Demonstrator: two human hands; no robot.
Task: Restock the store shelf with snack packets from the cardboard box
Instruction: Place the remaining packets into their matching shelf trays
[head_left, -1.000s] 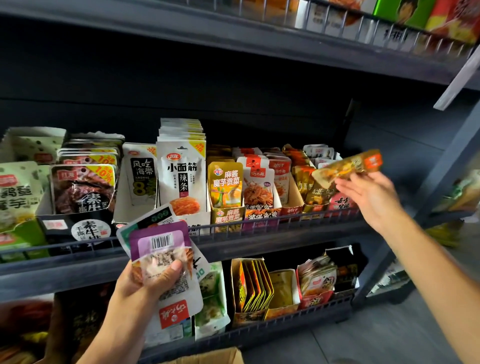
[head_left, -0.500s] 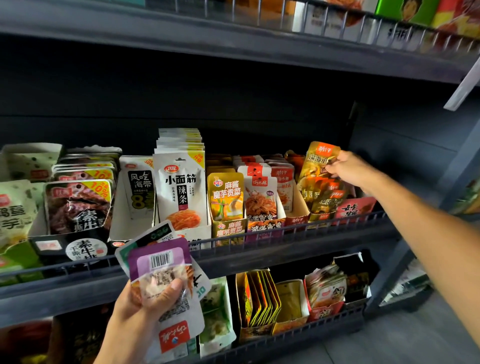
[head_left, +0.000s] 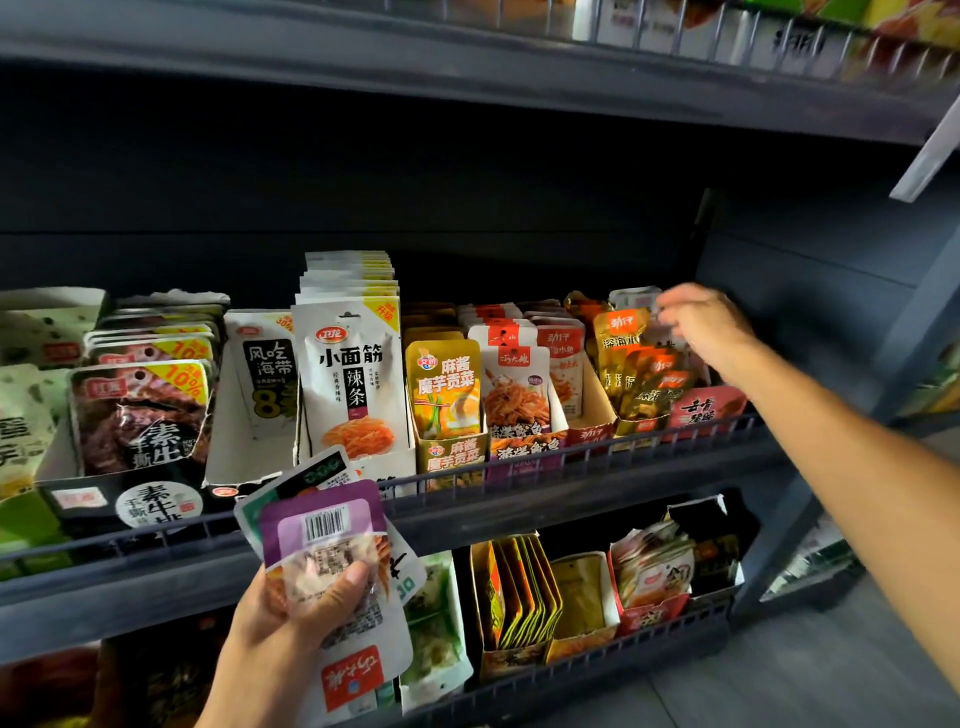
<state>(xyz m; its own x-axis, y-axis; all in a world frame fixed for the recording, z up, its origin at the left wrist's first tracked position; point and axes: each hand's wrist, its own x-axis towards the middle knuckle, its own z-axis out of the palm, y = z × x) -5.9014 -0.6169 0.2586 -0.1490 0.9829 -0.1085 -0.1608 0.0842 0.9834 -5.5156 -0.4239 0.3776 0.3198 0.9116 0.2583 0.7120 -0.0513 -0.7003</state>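
My left hand (head_left: 275, 639) grips a fanned stack of snack packets (head_left: 332, 551) below the middle shelf's front rail (head_left: 524, 493); a purple-topped packet with a barcode lies uppermost, my thumb across it. At the shelf's right end my right hand (head_left: 711, 332) hovers with loosely curled fingers, holding nothing. It is just right of a gold-and-orange packet (head_left: 621, 338), which stands upright in its display tray among several like it. The fingertips are blurred, close to the packets behind. The cardboard box is out of view.
The middle shelf holds rows of packets in open display trays, among them tall white noodle packets (head_left: 353, 374) at the centre. A lower shelf (head_left: 597, 654) carries more trays. The upper shelf (head_left: 467, 67) overhangs, and a grey upright post (head_left: 914, 332) stands at right.
My right hand carried the gold-and-orange packet into the right-end tray, stood it there and let go. The left hand kept its stack nearly still. The camera moved closer.
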